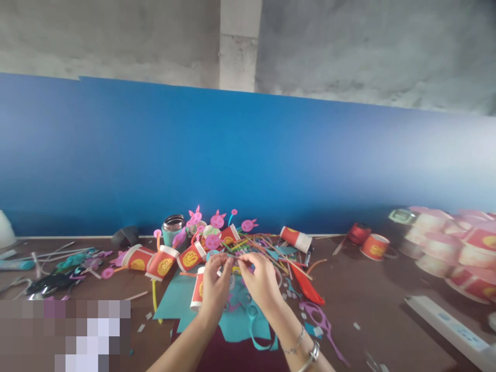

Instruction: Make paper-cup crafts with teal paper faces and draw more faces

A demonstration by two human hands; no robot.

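My left hand [217, 279] and my right hand [259, 276] meet over the middle of the table, each with thumb and fingers pinched together. What lies between the fingertips is too small to make out. A red and white paper cup [197, 292] lies right beside my left hand, partly hidden by it. Beneath both hands are cut sheets of teal paper [178, 297], and a teal paper strip with a round end [252, 311] is close to my right wrist. Pink pig-shaped paper cutouts [213, 241] sit just beyond my fingers.
Several red paper cups [163, 262] lie behind and left, near an open teal thermos [173, 227]. A red balloon [308, 285] and purple paper cutout [320, 316] lie right. Farther right are a white power strip [445, 323] and blurred stacked cups [437, 237]. A blue partition [248, 155] stands behind.
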